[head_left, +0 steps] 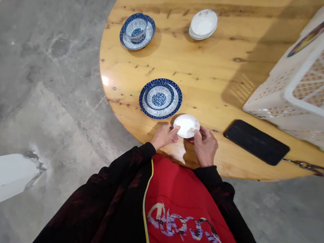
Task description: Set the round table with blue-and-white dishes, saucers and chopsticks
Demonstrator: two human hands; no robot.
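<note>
A small white dish is held between my two hands near the table's front edge. My left hand pinches its left rim, thumb on top. Its right rim is gripped by my right hand, with the thumb over the edge; the fingers underneath are partly hidden. Just beyond, to the left, lies a blue-patterned plate with a smaller blue-rimmed bowl or dish on it.
Farther left, a blue-patterned bowl sits on a matching plate. Several stacked white dishes stand toward the back of the wooden table. At right are a black phone with a strap and a white plastic crate.
</note>
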